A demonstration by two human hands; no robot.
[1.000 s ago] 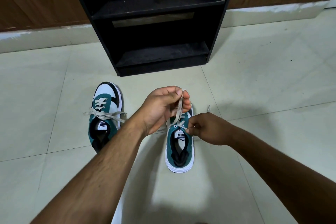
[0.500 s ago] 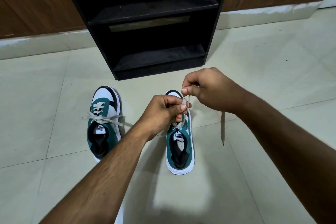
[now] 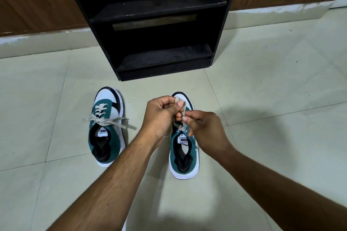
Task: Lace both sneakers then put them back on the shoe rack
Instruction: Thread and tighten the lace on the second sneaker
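Note:
Two green, white and black sneakers stand on the tiled floor, toes toward the rack. The left sneaker [image 3: 107, 127] has its beige lace threaded, with loose ends spread sideways. Over the right sneaker [image 3: 185, 154], my left hand [image 3: 161, 114] pinches a loop of that shoe's beige lace [image 3: 181, 126] above the toe. My right hand [image 3: 204, 127] pinches the same lace just below, fingertips touching the left hand's. The black shoe rack [image 3: 157, 24] stands behind, its shelves bare.
Brown wooden panels [image 3: 33, 0] with a white skirting line run along the wall on both sides of the rack. Pale floor tiles [image 3: 272, 99] surround the shoes.
My right hand has come down from above the toe to meet the left hand over the laces. The lace end that hung at the right is no longer dangling there.

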